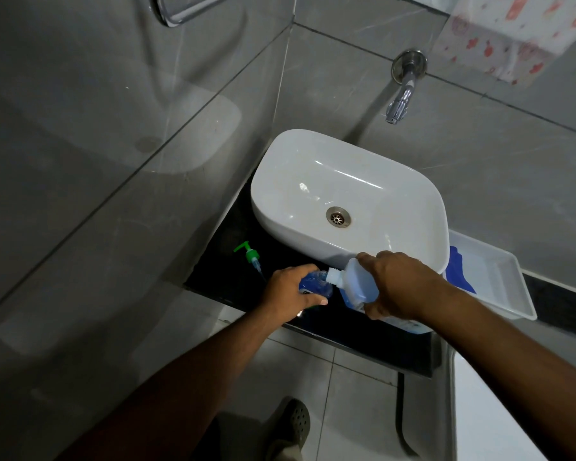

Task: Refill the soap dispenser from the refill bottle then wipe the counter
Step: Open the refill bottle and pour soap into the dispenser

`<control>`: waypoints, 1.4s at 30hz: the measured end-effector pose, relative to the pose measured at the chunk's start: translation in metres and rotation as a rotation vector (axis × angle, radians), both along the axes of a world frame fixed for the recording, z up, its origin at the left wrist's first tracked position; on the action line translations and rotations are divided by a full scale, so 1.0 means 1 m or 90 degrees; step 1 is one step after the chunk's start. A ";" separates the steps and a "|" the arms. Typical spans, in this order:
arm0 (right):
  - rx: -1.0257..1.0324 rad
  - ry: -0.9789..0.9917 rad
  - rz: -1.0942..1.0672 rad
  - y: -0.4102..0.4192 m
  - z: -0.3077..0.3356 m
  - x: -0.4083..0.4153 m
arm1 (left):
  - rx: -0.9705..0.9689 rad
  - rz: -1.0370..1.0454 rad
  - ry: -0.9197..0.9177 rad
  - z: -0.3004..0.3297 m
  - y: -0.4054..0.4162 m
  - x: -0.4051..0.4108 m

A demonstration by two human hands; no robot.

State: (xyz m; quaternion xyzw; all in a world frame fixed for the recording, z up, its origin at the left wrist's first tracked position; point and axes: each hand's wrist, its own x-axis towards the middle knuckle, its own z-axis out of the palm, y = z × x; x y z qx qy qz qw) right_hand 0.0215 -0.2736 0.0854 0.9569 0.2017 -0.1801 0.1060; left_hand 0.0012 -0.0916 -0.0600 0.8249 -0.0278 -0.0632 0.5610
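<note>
Right hand: fingers curled round the translucent white plastic refill bottle, tipped with its open threaded neck toward the dispenser's mouth.
Left hand: grips the clear soap dispenser filled with blue liquid, standing on the black stone counter.
Green pump head: off, lying on the counter, left of the hands.
White ceramic basin: just behind both bottles.
White plastic tray: right of the basin, a blue cloth inside.
</note>
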 end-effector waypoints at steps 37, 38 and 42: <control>0.007 0.004 -0.006 0.001 0.001 -0.001 | 0.007 -0.002 -0.011 -0.001 0.000 0.000; 0.007 0.006 -0.006 0.001 0.001 -0.001 | 0.007 -0.002 -0.011 -0.002 0.000 0.000; 0.003 0.009 -0.005 0.001 0.002 -0.001 | 0.006 0.000 -0.008 -0.002 0.000 0.000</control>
